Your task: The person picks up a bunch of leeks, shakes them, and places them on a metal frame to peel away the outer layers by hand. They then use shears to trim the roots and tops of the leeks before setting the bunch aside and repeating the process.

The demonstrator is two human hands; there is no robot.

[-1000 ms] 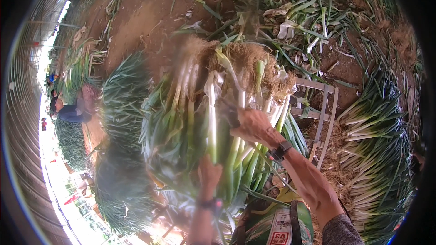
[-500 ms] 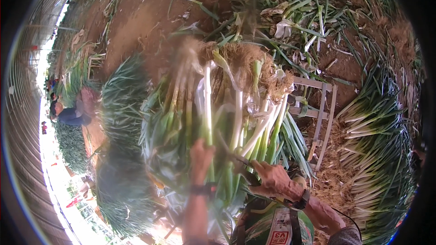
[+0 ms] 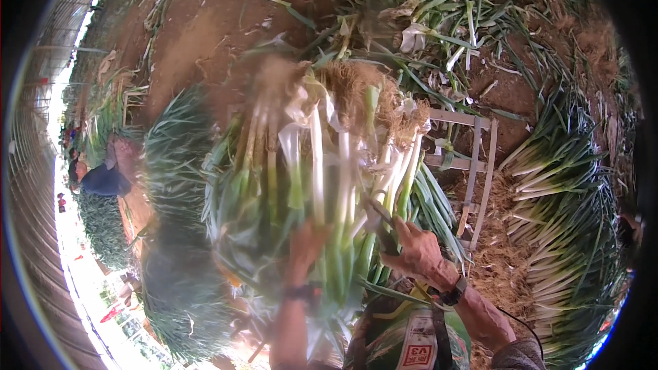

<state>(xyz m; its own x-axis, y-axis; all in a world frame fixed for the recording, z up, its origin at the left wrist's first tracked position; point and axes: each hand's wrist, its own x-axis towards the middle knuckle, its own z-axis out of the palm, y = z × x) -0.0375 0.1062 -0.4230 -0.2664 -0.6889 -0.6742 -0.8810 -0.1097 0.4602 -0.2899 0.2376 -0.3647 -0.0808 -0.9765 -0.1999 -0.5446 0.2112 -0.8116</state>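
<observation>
Just ahead and right of the grip, there's a pale slatted frame [image 3: 459, 118]; farther out, leaf litter [image 3: 442, 1] sprawls over brown soil [image 3: 199, 24]. Way off left of the grip, a person [image 3: 106, 181] in dark blue, and past them a ribbed, curving wall [image 3: 33, 199]!

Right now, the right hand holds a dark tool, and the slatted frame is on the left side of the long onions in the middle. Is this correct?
Not the side: the head view shows the slatted frame on the right of the long onions.
</observation>
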